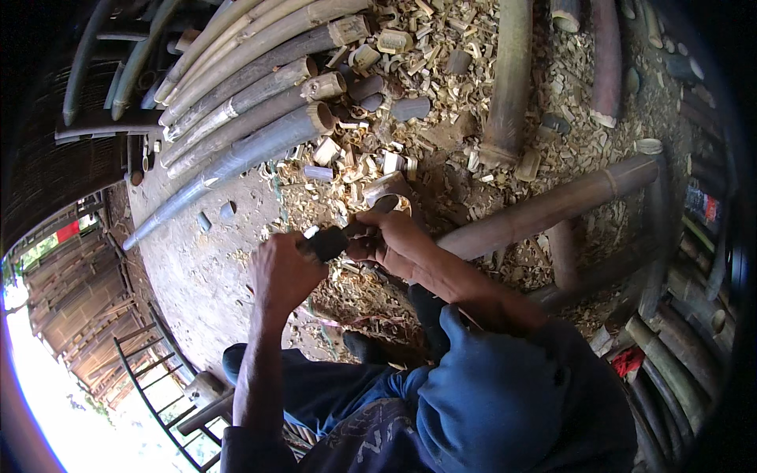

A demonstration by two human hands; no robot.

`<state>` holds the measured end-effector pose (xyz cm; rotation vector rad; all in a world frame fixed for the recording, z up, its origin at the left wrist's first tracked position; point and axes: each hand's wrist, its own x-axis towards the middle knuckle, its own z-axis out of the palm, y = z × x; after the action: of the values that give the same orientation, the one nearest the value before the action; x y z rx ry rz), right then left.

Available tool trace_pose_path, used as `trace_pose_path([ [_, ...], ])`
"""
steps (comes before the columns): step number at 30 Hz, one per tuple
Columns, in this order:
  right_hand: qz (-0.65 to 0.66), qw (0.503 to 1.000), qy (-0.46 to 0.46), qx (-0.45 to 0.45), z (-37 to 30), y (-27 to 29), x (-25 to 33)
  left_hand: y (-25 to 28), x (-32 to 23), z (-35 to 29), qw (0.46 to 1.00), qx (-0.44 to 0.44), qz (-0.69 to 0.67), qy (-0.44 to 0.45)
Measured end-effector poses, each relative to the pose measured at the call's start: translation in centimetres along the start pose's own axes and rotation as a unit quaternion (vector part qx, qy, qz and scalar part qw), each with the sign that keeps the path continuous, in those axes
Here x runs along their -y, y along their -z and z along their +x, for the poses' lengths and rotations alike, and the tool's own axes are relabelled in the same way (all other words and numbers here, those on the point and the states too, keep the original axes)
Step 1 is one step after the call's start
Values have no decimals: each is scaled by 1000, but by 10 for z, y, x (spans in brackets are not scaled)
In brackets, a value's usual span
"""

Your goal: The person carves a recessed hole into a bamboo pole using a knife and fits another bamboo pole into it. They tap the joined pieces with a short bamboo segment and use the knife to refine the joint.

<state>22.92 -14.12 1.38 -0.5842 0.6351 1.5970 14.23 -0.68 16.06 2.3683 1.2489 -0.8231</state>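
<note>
My left hand (282,272) is closed on a dark, stubby object (330,243), which lies between my two hands. My right hand (392,240) curls its fingers round a dark brown, handle-like piece (384,205), whose rounded end sticks out above the knuckles. The two dark parts meet near my right fingertips, and I cannot tell whether they are one thing. Just beyond my right hand lies a short, hollow bamboo section (388,188). My fingers hide much of what they hold.
Long bamboo poles (236,162) lie side by side at the far left. A thick pole (552,206) slants across on the right, and another (509,87) lies beyond it. Wood shavings (441,150) and short offcuts cover much of the ground. A ladder-like rack (162,386) stands at lower left.
</note>
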Motion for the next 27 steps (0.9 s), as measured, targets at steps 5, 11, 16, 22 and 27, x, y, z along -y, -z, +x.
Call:
trace_pose_path([
  [5,229,968,-16,104,-5,26,0,18,-71,-7,966,-65,193,-158],
  [11,26,996,-1,81,-17,38,-18,-55,-8,-38,981,-152,31,-119],
  [16,-262,962,37,-73,-68,55,-31,-113,-17,-85,982,86,-146,-87],
  [22,-640,760,111,11,-102,48,51,-80,-65,-65,876,-59,-182,-443],
  [27,-731,640,155,-178,-81,80,91,-85,-116,18,866,-50,-64,-493],
])
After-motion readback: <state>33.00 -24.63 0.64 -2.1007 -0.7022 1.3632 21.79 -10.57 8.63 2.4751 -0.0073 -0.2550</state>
